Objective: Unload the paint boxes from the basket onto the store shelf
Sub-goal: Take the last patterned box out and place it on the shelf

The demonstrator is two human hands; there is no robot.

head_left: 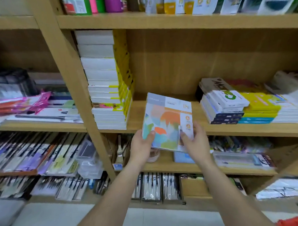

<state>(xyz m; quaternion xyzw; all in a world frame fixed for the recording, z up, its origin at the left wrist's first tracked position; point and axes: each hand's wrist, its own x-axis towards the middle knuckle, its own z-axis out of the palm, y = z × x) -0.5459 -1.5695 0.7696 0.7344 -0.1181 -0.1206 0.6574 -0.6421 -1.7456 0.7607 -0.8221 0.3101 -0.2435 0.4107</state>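
A flat paint box (pixel 167 119) with a pastel orange, teal and green cover is held tilted in front of the wooden shelf (pixel 161 110), its far end over the shelf board. My left hand (pixel 142 143) grips its near left corner, thumb on the cover. My right hand (pixel 195 141) holds its near right edge. The box sits over the bare gap between a tall stack of white and yellow boxes (pixel 106 84) on the left and low stacks of boxes (pixel 237 104) on the right. A red edge (pixel 294 221) at the bottom right may be the basket.
Shelves below hold brushes (pixel 119 151), packs of pens (pixel 36 154) and plastic cases (pixel 89 159). The top shelf carries pouches (pixel 200 2) and bottles (pixel 93 4). A slanted wooden upright (pixel 71 81) divides the left bay from this one.
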